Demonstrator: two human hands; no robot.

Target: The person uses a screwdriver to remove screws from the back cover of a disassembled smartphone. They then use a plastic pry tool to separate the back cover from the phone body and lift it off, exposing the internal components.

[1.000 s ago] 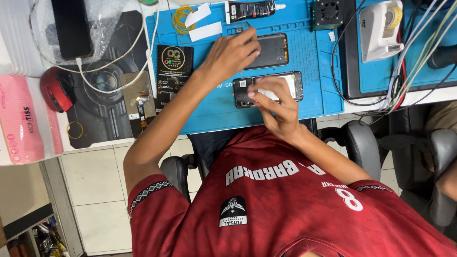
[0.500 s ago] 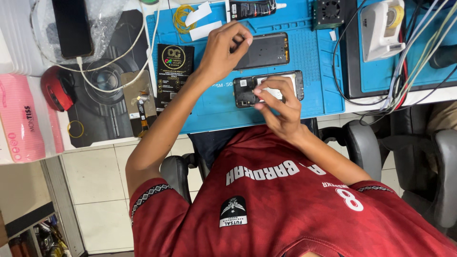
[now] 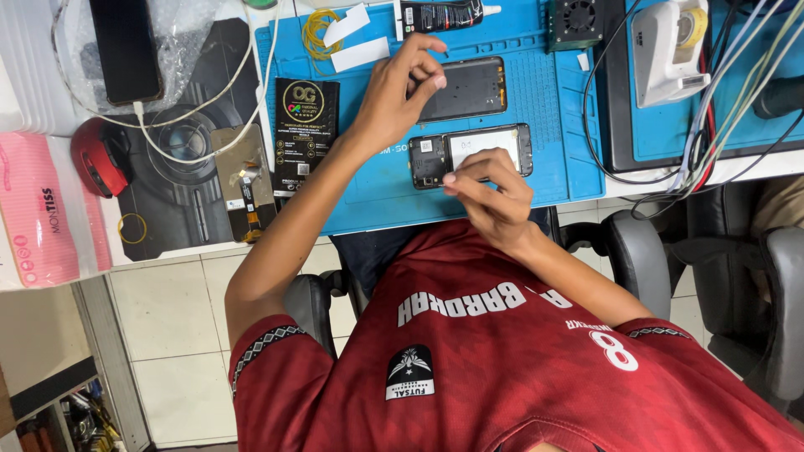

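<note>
My left hand (image 3: 402,92) hovers over the blue work mat (image 3: 368,197), its fingertips pinched together just left of a dark phone panel (image 3: 469,88). Nothing shows between the fingers. An opened phone (image 3: 490,142) with a white rectangle inside lies below that panel. My right hand (image 3: 494,197) rests at its near edge, thumb and forefinger pinching the edge.
A black glue tube (image 3: 440,15), a yellow wire coil (image 3: 316,29) and white slips (image 3: 352,25) lie at the mat's far side. Left of the mat sit a black packet (image 3: 306,125), a screen part (image 3: 243,180), a red round object (image 3: 100,155) and a charging phone (image 3: 126,50). Cables (image 3: 703,125) hang at right.
My left hand has lifted off the dark phone panel and curled its fingers into a pinch. My right hand stays at the opened phone, shifted slightly toward its near edge.
</note>
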